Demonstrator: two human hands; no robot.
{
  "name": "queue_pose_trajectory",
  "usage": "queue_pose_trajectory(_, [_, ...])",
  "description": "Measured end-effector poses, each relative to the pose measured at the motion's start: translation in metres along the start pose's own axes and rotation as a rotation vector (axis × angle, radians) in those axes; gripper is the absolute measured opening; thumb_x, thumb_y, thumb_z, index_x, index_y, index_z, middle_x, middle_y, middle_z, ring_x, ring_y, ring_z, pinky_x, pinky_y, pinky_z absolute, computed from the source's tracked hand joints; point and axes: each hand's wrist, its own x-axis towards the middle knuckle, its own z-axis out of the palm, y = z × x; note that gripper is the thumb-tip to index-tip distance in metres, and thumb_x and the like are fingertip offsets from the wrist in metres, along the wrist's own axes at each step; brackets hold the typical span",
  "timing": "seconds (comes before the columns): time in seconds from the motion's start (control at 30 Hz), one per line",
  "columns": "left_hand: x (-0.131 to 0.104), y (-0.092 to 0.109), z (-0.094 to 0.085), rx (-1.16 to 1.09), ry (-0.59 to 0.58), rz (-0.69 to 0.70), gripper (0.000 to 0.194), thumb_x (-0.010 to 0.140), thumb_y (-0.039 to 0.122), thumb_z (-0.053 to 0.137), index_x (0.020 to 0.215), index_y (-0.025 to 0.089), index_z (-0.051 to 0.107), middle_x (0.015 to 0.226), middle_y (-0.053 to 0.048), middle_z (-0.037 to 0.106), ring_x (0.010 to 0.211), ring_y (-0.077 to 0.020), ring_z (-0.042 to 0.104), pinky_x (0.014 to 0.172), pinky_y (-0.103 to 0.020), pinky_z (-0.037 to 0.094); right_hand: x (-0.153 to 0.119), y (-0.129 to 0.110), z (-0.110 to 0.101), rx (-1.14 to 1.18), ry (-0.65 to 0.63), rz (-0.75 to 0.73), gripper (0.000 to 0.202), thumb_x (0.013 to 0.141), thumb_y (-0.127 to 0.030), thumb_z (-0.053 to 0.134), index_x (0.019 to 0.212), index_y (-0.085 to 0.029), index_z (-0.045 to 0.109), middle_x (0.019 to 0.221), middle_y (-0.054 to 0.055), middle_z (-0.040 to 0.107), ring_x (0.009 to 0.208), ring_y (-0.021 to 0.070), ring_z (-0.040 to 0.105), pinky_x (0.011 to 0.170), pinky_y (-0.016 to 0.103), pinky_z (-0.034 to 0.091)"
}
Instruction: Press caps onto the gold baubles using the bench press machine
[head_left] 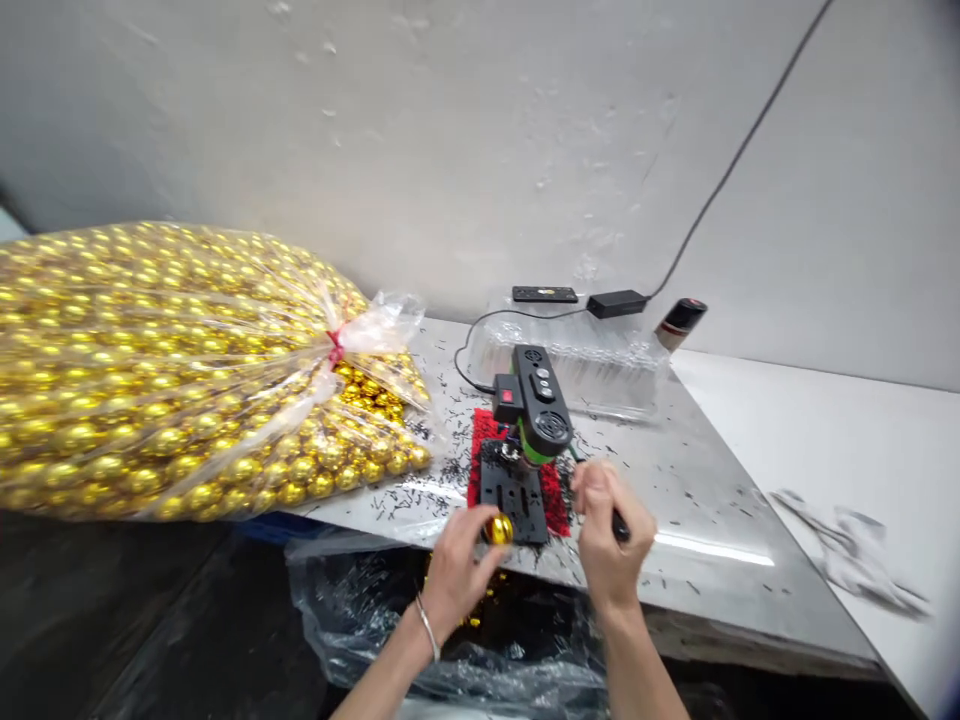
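Observation:
Between the thumb and fingers of my left hand [459, 562] is a shiny gold ball [499, 529], held at the near end of a black slotted base plate [517, 490]. The plate belongs to a small black and green bench drill press [541, 400], which stands on a red mat [555, 500]. My right hand [615, 525] is closed around the black-ended lever handle [620, 526] on the machine's right side. The drill's tip is hard to make out behind its body.
At left lies a big clear bag of gold balls [187, 380]. Black shavings litter the metal table [720, 510]. Behind the press are a clear plastic tray [615, 385], a power adapter [617, 303] and a dark can [681, 322]. A plastic bag [352, 610] hangs below the front edge.

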Motion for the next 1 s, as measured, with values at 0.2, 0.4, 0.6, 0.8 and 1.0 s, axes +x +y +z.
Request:
queue_pose_trajectory(0.2, [-0.075, -0.012, -0.004, 0.130, -0.201, 0.123, 0.043, 0.085, 0.023, 0.061, 0.128, 0.024, 0.055, 0.127, -0.012, 0.066, 0.107, -0.0228, 0.069, 0.087, -0.030, 0.059, -0.011, 0.012, 0.006, 0.025, 0.082, -0.014, 0.034, 0.094, -0.020, 0.050, 0.060, -0.019, 0.045, 0.066, 0.000, 0.050, 0.063, 0.0127, 0.049, 0.058, 0.029, 0.035])
queue_pose_trajectory(0.4, [-0.003, -0.021, -0.033, 0.128, 0.051, 0.156, 0.021, 0.095, 0.019, 0.048, 0.095, 0.022, 0.068, 0.086, -0.006, 0.073, 0.082, -0.0180, 0.070, 0.077, -0.030, 0.058, -0.017, 0.015, 0.008, 0.022, 0.093, -0.015, 0.033, 0.093, -0.019, 0.050, 0.060, -0.019, 0.046, 0.066, 0.001, 0.051, 0.062, 0.0132, 0.049, 0.057, 0.029, 0.035])
queue_pose_trajectory(0.6, [0.138, -0.047, -0.102, 0.789, -0.091, -0.325, 0.027, 0.094, 0.016, 0.045, 0.109, 0.014, 0.068, 0.119, -0.016, 0.064, 0.114, -0.0286, 0.057, 0.097, -0.045, 0.046, -0.017, 0.014, 0.010, 0.028, 0.106, -0.041, 0.034, 0.093, -0.018, 0.050, 0.060, -0.019, 0.045, 0.064, 0.000, 0.049, 0.061, 0.0125, 0.049, 0.056, 0.028, 0.034])
queue_pose_trajectory(0.8, [0.179, -0.074, -0.105, 0.835, -0.307, -0.452, 0.026, 0.084, 0.015, 0.065, 0.110, 0.009, 0.067, 0.125, -0.019, 0.061, 0.115, -0.0347, 0.056, 0.097, -0.047, 0.044, -0.018, 0.017, 0.009, 0.020, 0.083, -0.051, 0.030, 0.093, -0.015, 0.049, 0.063, -0.019, 0.047, 0.066, 0.000, 0.050, 0.061, 0.0116, 0.048, 0.057, 0.028, 0.035])
queue_pose_trajectory(1.0, [0.192, -0.084, -0.099, 0.721, -0.406, -0.498, 0.024, 0.089, 0.030, 0.065, 0.108, 0.016, 0.065, 0.112, -0.010, 0.066, 0.102, -0.0229, 0.064, 0.088, -0.040, 0.053, -0.020, 0.020, 0.007, 0.007, 0.060, -0.081, 0.029, 0.093, -0.013, 0.047, 0.064, -0.019, 0.047, 0.066, -0.001, 0.049, 0.062, 0.0122, 0.049, 0.058, 0.027, 0.037])
